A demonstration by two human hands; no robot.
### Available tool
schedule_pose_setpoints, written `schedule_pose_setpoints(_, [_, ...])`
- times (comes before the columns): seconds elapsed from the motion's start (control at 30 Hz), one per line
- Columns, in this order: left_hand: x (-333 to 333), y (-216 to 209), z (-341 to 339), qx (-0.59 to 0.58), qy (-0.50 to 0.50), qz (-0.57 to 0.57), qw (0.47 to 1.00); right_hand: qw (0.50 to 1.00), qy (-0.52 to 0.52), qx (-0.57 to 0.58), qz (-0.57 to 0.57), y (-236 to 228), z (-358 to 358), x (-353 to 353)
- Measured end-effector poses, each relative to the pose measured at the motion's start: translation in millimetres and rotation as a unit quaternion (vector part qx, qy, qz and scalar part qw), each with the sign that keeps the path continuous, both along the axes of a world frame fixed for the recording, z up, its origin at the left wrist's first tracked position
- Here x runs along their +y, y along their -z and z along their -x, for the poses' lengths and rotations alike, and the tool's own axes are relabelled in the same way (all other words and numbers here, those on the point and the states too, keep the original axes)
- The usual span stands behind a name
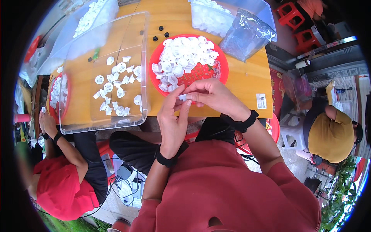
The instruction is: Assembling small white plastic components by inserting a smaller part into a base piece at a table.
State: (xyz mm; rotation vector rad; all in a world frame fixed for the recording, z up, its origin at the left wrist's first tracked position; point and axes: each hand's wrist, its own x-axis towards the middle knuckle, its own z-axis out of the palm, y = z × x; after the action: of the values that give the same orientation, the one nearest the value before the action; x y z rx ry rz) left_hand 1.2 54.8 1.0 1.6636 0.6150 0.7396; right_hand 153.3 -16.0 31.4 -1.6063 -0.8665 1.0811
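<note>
Between my two hands, just off the near rim of the red tray (224, 73), is a small white plastic part (182, 97). My left hand (174, 118) pinches it between thumb and fingers. From the other side, my right hand (216, 96) also has its thumb and fingertips closed on it. The fingers cover much of the part, so its full shape is hidden. A heap of similar round white plastic parts (179, 58) fills the back and left of the tray, and the tray's printed red bottom shows near my right hand.
Left of the tray, a clear plastic bin (145, 77) holds scattered white parts. Behind stand a tub (214, 23) of more parts, a grey plastic bag (247, 36) and small black caps (161, 28). A label (261, 101) lies at right. A co-worker in red (65, 185) sits at left.
</note>
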Motion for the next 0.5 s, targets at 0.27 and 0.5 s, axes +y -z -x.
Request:
schedule_pose_setpoints(0.27, [6, 19, 3, -0.043, -0.016, 0.182, 0.982, 0.95, -0.011, -0.312, 0.022, 18, -20, -9])
schedule_pose_setpoints(0.5, [7, 18, 11, -0.044, -0.028, 0.233, 0.971, 0.851, -0.01, -0.524, 0.011, 42, -17, 3])
